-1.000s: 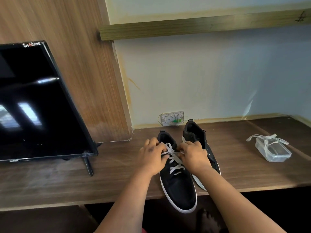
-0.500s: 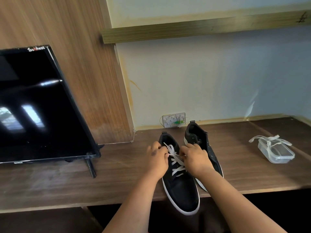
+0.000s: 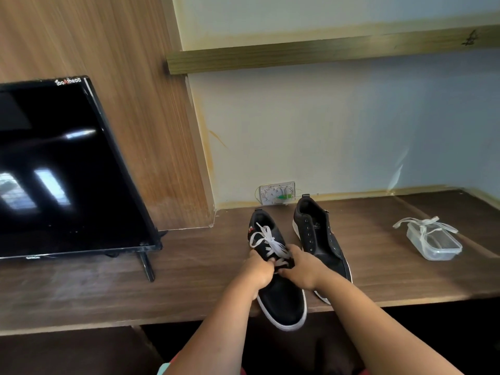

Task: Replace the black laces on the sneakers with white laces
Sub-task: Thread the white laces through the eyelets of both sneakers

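Two black sneakers with white soles stand on the wooden desk [image 3: 189,269]. The left sneaker [image 3: 284,301] carries a white lace [image 3: 267,240] tied in a bow near its top, and its toe juts over the desk's front edge. My left hand [image 3: 258,272] grips its left side at the lower lacing, and my right hand [image 3: 303,269] grips its right side. The right sneaker [image 3: 319,239] beside it shows bare eyelets with no lace. Another white lace [image 3: 422,224] lies draped over a clear plastic container [image 3: 435,244] at the right.
A black flat-screen TV [image 3: 62,169] on a stand fills the left of the desk. A white wall socket [image 3: 276,193] sits behind the sneakers. A wooden ledge [image 3: 324,52] runs along the wall above.
Both hands have slid down from the tied bow near the sneaker's top to the lower lacing and now grip the sneaker's sides. The bow lies uncovered.
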{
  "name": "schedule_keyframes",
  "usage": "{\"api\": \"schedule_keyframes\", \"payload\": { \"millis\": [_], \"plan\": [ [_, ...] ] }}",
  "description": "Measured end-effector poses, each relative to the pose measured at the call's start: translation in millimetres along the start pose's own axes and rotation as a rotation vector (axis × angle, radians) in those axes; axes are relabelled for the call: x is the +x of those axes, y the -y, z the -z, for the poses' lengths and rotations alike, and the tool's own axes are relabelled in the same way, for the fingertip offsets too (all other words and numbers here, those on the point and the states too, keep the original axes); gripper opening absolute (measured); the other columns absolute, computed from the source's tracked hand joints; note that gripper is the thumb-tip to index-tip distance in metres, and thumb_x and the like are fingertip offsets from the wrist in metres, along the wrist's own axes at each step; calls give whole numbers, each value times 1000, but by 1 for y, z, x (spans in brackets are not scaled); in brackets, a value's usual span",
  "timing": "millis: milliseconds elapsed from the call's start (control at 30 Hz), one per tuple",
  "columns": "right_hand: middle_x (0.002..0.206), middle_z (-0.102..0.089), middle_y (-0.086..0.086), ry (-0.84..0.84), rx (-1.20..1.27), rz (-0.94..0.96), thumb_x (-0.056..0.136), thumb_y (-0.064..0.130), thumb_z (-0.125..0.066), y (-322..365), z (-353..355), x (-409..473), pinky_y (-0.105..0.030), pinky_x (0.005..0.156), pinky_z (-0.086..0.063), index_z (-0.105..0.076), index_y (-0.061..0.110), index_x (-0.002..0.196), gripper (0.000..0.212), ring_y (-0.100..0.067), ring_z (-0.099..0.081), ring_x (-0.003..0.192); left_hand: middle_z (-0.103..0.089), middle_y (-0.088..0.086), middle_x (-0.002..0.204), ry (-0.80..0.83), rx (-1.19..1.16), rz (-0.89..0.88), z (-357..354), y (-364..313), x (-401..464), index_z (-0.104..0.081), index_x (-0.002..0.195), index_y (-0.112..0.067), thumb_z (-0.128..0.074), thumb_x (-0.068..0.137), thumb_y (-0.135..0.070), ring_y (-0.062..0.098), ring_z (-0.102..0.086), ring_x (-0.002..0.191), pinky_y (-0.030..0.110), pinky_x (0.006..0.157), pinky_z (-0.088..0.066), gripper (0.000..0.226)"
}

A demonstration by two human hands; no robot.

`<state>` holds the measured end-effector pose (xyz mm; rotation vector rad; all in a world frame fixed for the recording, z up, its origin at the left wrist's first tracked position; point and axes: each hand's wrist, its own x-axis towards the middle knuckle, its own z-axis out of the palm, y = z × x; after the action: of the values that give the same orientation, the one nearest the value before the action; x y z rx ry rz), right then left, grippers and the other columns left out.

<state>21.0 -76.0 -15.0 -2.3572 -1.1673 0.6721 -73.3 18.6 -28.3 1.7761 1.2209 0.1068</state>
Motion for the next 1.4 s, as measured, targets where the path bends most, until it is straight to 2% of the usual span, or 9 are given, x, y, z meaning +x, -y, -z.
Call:
{"api": "schedule_keyframes", "payload": {
  "millis": [133,367,533,700,833,967,1067,1167,1400],
  "plan": [
    [139,-51,-11,-40,27,47,89,20,-59,8,-16,6,-31,103,-39,-21,15,151,73,-29,-48,128,-42,13,140,-134,163,-54,13,7,13,-33,142,-20,-51,94,-42,34,-46,126,40,104,-41,56],
    [133,-54,-7,-146,151,111,86,17,-64,2,-13,18,-33,101,-44,-31,19,146,68,-23,-55,118,-27,12,152,-37,80,-100,21,7,21,-4,154,-26,-56,92,-41,31,-34,137,41,113,-31,82],
    [113,-56,-6,-681,106,32,85,28,-67,-26,33,3,-37,88,-50,-51,17,125,44,-23,-55,104,-14,8,156,-347,182,-505,3,-36,-17,-19,150,-14,-55,95,-34,27,-15,145,36,113,-25,69],
    [139,-37,-16,-298,77,-438,82,46,-69,-65,39,-6,-44,103,-42,-30,12,142,78,-37,-41,128,-35,10,145,-32,196,-354,-50,-54,-29,-30,141,-11,-58,93,-36,28,-43,131,34,106,-38,61],
    [135,-42,-14,-235,68,-376,85,44,-64,-73,31,-10,-40,101,-45,-40,11,138,67,-34,-47,122,-55,12,126,18,242,-223,-76,-58,-25,-44,121,-11,-59,91,-37,29,-57,112,36,88,-50,42],
    [135,-49,-10,-223,205,-284,91,31,-61,-90,49,-18,-32,96,-43,-44,16,140,54,-27,-51,122,-46,16,135,-63,281,-169,-85,-74,-26,-36,135,-8,-59,91,-35,33,-51,120,38,95,-46,56],
    [132,-53,-12,-472,222,-339,92,27,-59,-130,91,-21,-30,95,-42,-52,15,131,42,-28,-53,119,-23,15,153,-249,379,-369,-90,-88,-36,-13,151,-9,-52,95,-39,33,-28,139,39,109,-32,74],
    [131,-45,-18,-732,59,-431,91,29,-58,-180,140,-24,-40,99,-42,-49,14,130,43,-36,-50,118,-17,11,154,-207,212,-653,-107,-103,-43,-17,151,-11,-54,95,-33,30,-15,142,39,113,-24,71],
    [140,-38,-16,-502,-30,-477,94,38,-55,-236,175,7,-41,99,-41,-38,18,144,57,-36,-46,123,-30,7,143,-101,197,-791,-150,-117,-26,-31,144,-14,-59,92,-29,24,-24,135,30,107,-28,61]
  ]
}}
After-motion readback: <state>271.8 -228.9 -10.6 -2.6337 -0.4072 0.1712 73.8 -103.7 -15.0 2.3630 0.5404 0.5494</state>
